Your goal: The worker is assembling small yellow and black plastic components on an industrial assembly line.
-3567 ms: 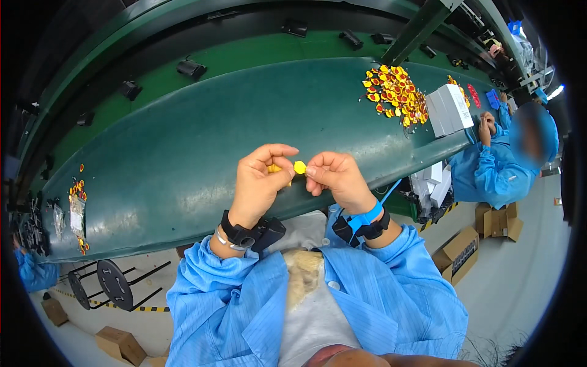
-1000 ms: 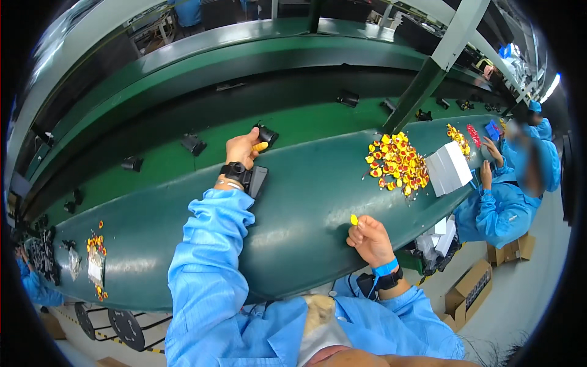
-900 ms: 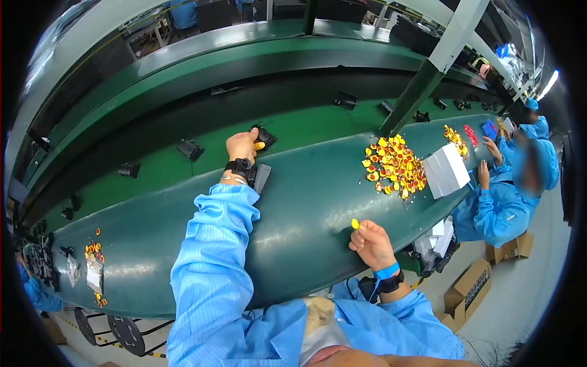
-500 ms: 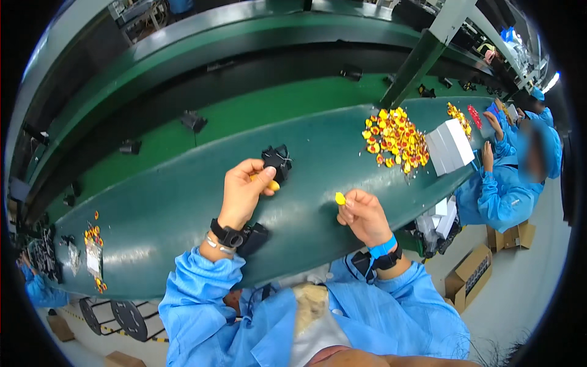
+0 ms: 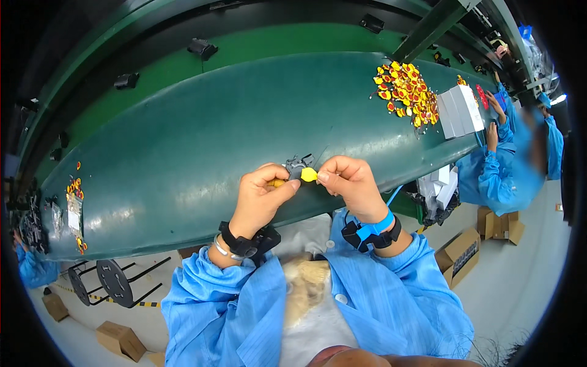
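Note:
My left hand (image 5: pixel 263 194) is closed on a small black plastic part (image 5: pixel 298 164), with a bit of a second yellow piece (image 5: pixel 276 183) showing between its fingers. Thumb and forefinger of my right hand (image 5: pixel 354 186) pinch a small flat yellow piece (image 5: pixel 309 175). That piece lies against the near right side of the black part; whether it is fixed there I cannot tell. Both hands are close together above the near edge of the green table (image 5: pixel 202 140).
A heap of yellow-and-red pieces (image 5: pixel 406 92) lies at the right, beside white boxes (image 5: pixel 460 111). Farther right a person in blue (image 5: pixel 498 174) works at the table. More pieces and a clear bag (image 5: pixel 74 211) lie far left. Black parts (image 5: pixel 202 48) sit on the green belt behind.
My right hand has brought the yellow piece leftward to the black part. My left hand has come nearer to me and right. The head view has tilted down.

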### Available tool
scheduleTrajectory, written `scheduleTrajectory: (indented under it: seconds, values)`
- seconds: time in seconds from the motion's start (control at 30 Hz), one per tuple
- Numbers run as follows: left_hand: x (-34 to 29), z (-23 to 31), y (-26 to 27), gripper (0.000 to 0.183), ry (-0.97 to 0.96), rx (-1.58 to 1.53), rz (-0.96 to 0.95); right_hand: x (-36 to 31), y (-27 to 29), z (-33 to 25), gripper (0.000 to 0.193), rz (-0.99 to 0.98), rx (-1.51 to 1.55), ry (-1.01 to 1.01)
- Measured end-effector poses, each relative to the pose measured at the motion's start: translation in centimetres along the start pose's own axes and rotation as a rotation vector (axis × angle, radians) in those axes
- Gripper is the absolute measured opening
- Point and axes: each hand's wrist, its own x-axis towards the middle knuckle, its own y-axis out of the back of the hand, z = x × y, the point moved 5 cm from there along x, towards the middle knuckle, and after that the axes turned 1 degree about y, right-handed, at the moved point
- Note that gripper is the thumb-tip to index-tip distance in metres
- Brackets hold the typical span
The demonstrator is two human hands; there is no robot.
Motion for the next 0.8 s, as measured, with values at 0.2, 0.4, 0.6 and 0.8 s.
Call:
scheduleTrajectory:
  seconds: [0.2, 0.4, 0.6, 0.8]
  values:
    - [-0.17, -0.30, -0.29, 0.010, -0.043, -0.002, 0.038, 0.22, -0.18, 0.79, 0.010, 0.010, -0.082, -0.001]
    - [-0.14, -0.49, 0.09, 0.012, -0.074, 0.064, 0.020, 0.40, -0.34, 1.00, 0.011, 0.041, -0.147, -0.021]
    - [0.00, -0.12, 0.06, 0.012, -0.071, 0.051, 0.016, 0.70, -0.60, 0.49, 0.013, 0.042, -0.181, -0.058]
    - [0.13, 0.18, -0.02, 0.013, -0.089, 0.077, -0.002, 0.84, -0.51, 0.51, 0.014, 0.071, -0.237, -0.077]
